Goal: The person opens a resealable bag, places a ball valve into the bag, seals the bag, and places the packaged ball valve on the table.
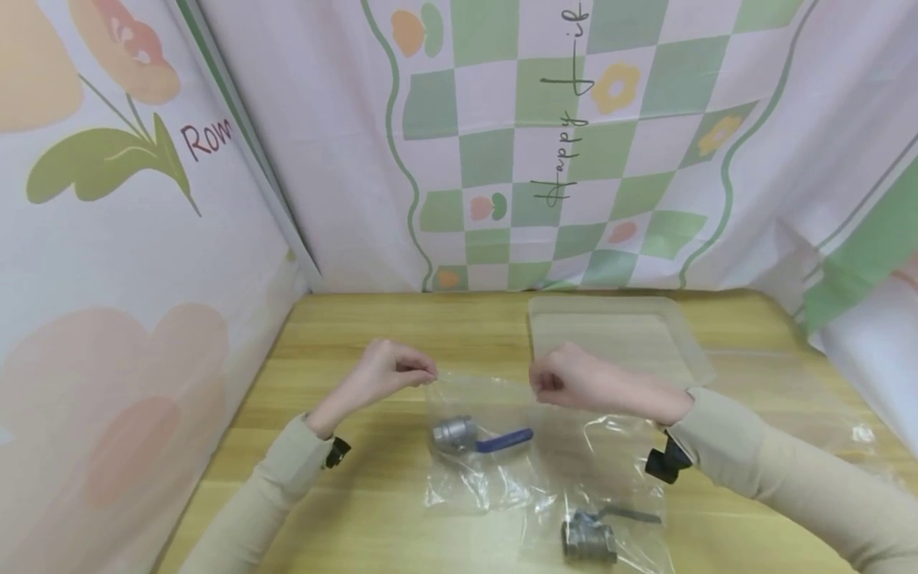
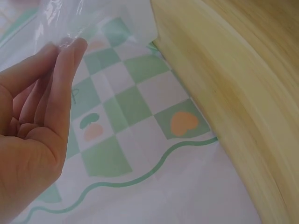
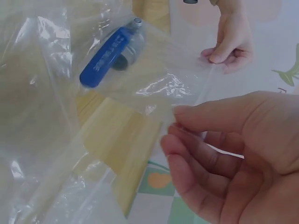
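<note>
A clear plastic bag holds a metal ball valve with a blue lever handle. At the bag's upper left corner my left hand pinches the film between thumb and fingers. My right hand pinches the same bag's upper right edge. From the right wrist view, the bag's edge stretches between both hands, and the blue lever handle shows through the film. Nearer me lies a second clear bag containing another ball valve with a dark lever.
Behind my right hand, a translucent shallow tray sits at the back of the wooden table. More clear film lies on the right side. A checked curtain hangs along the far edge, and a printed sheet borders the left.
</note>
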### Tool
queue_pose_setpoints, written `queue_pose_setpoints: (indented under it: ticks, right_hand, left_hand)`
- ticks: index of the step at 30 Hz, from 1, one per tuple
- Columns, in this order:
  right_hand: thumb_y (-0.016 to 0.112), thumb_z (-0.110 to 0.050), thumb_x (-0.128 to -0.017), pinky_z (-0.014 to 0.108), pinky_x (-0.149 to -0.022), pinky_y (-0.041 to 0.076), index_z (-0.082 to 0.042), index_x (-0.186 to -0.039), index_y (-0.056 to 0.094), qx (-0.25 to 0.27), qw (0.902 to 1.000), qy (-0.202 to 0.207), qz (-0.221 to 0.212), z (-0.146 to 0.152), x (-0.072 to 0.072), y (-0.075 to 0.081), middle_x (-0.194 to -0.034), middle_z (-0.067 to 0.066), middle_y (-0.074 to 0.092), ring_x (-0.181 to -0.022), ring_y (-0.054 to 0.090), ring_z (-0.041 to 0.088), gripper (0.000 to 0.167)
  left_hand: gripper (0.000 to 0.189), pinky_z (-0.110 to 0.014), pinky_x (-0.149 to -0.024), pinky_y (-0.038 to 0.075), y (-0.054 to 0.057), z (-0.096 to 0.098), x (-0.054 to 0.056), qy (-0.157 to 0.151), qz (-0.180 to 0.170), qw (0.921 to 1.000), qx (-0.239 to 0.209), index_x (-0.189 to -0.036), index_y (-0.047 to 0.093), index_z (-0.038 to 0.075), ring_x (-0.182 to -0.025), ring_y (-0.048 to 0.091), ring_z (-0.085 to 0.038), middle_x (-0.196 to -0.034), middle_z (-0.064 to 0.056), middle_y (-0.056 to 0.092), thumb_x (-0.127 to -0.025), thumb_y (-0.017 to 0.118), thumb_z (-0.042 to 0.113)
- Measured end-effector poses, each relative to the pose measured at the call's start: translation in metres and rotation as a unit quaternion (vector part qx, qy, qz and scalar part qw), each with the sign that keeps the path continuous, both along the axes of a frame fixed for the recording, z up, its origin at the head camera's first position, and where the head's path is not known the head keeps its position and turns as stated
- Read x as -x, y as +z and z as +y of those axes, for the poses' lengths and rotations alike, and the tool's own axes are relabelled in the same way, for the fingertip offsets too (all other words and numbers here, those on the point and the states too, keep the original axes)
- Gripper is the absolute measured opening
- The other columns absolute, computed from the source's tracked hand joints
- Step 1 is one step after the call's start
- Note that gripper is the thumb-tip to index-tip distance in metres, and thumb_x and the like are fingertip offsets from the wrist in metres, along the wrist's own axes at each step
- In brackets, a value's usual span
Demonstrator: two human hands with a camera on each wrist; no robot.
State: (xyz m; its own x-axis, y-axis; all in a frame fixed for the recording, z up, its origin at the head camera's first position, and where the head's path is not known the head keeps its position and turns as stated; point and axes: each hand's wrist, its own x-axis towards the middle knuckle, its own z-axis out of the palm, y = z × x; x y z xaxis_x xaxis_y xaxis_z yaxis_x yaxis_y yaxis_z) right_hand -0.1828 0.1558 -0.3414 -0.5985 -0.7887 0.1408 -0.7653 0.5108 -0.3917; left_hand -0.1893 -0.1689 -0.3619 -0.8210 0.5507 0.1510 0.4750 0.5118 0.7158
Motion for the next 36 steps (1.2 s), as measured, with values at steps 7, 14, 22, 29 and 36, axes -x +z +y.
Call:
queue_pose_setpoints:
  ticks: [7,14,22,29,36]
  right_hand:
    - [0.073,-0.006,-0.084,0.015,-0.055,0.05,-0.015,-0.075,0.067,0.039,0.9985,-0.036,0.013,0.001,0.002,0.009,-0.067,-0.008,0.064,-0.059,0.05,-0.005,0.014]
    - [0.074,-0.004,-0.084,0.015,-0.056,0.053,-0.012,-0.082,0.071,0.08,0.9942,-0.061,0.039,-0.001,0.001,0.02,-0.072,-0.005,0.069,-0.062,0.056,-0.003,0.009]
    - [0.075,-0.003,-0.084,0.017,-0.058,0.057,-0.008,-0.086,0.071,0.15,0.9834,-0.065,0.078,-0.001,0.003,0.032,-0.077,-0.001,0.071,-0.067,0.063,0.002,0.007]
    - [0.075,-0.001,-0.083,0.016,-0.056,0.056,-0.01,-0.084,0.068,0.174,0.9735,-0.081,0.124,0.0,0.005,0.04,-0.077,-0.001,0.069,-0.068,0.062,0.003,0.012]
    - [0.074,0.002,-0.083,0.016,-0.056,0.055,-0.009,-0.087,0.068,0.168,0.9705,-0.089,0.149,0.0,0.004,0.045,-0.077,-0.001,0.066,-0.068,0.06,0.004,0.013]
  left_hand:
    - [0.012,-0.022,-0.069,0.062,0.006,-0.005,-0.005,0.034,0.02,0.9991,-0.017,-0.1,0.077,0.005,-0.079,0.075,-0.018,-0.096,-0.01,0.078,-0.09,0.072,0.01]
    - [0.011,-0.018,-0.071,0.061,0.012,-0.006,-0.007,0.076,0.078,0.9927,-0.052,-0.098,0.077,0.004,-0.08,0.075,-0.017,-0.093,-0.011,0.078,-0.09,0.071,0.009]
    - [0.013,-0.021,-0.075,0.062,0.019,-0.003,-0.008,0.126,0.11,0.9777,-0.127,-0.101,0.076,0.001,-0.084,0.076,-0.023,-0.096,-0.013,0.078,-0.091,0.07,0.007]
    - [0.012,-0.019,-0.074,0.061,0.029,-0.003,-0.013,0.135,0.126,0.9702,-0.156,-0.1,0.077,0.005,-0.082,0.076,-0.017,-0.094,-0.011,0.078,-0.091,0.07,0.007]
    - [0.012,-0.019,-0.073,0.061,0.037,-0.002,-0.014,0.127,0.146,0.9674,-0.164,-0.101,0.076,0.004,-0.08,0.076,-0.015,-0.094,-0.011,0.078,-0.09,0.071,0.006]
